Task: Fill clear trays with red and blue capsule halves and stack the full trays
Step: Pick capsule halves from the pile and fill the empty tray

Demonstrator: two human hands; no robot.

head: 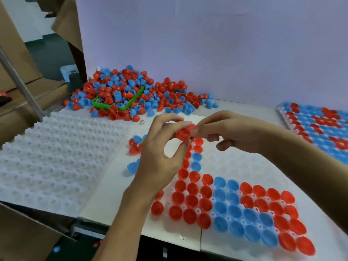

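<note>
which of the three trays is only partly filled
The clear tray under the hands: its far cells are bare, unlike the full tray at right and empty white tray at left.

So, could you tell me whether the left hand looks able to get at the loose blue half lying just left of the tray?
Probably yes: the blue half lies uncovered beside the left hand, though that hand's grip is occupied with a red half.

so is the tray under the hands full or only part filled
Part filled. The clear tray holds red and blue capsule halves along its near rows and left side, while the pockets toward the far right sit bare.
</note>
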